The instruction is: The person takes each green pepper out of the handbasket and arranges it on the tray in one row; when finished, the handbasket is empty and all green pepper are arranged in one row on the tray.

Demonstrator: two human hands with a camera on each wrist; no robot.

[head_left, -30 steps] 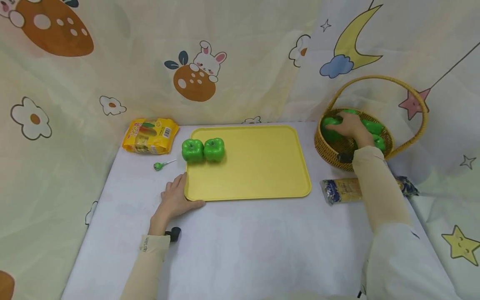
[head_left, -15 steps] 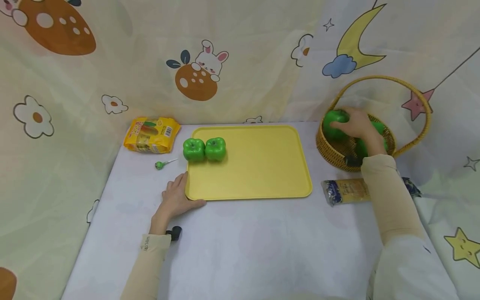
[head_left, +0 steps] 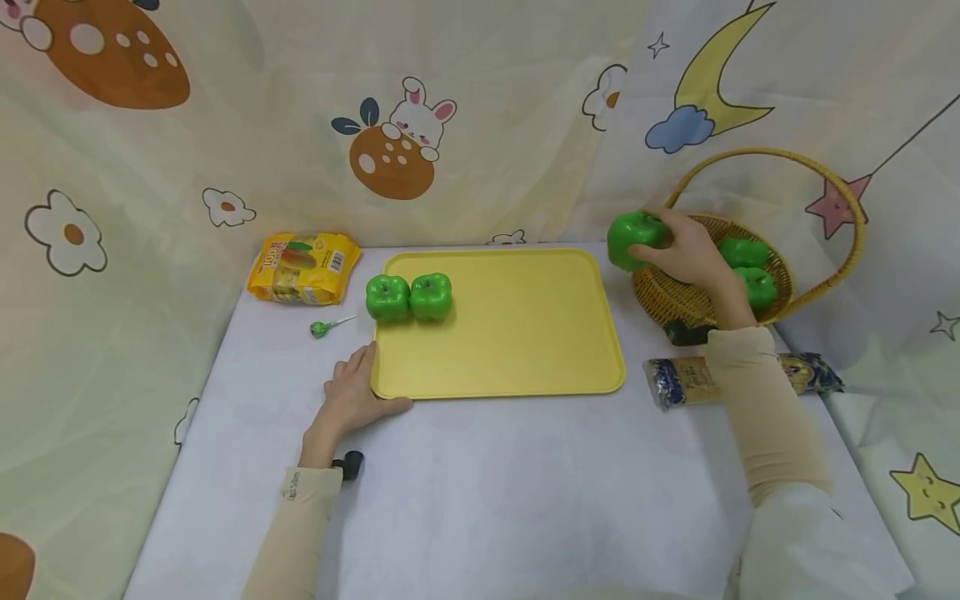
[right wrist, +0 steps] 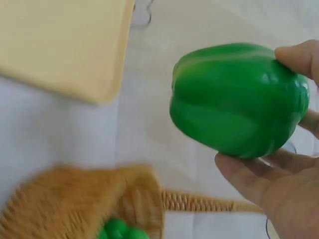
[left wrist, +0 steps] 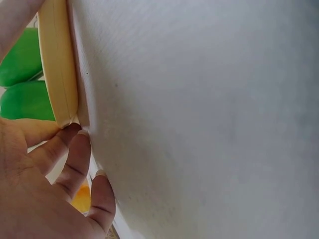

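Note:
My right hand (head_left: 692,250) holds a green bell pepper (head_left: 633,240) just outside the basket's left rim. In the right wrist view, thumb and fingers grip this pepper (right wrist: 237,99) at its sides, clear of the wicker. My left hand (head_left: 352,398) grips the near left corner of a yellow tray (head_left: 517,333), its thumb along the front edge and fingers along the left edge. Two green bell peppers (head_left: 408,298) sit side by side at the tray's left. More green peppers (head_left: 753,283) lie in the wicker basket (head_left: 660,304), partly hidden by the right hand and wrist.
A yellow snack packet (head_left: 303,269) lies at the back left, with a green lollipop (head_left: 320,329) in front of it. A long blue-and-gold packet (head_left: 693,379) lies before the basket, under the right forearm. The basket's tall handle (head_left: 847,217) arches toward the right. Printed cloth hangs behind.
My right hand has taken hold of a green bell pepper in the basket and lifted it out over the left rim. My left hand has stayed at the tray's corner.

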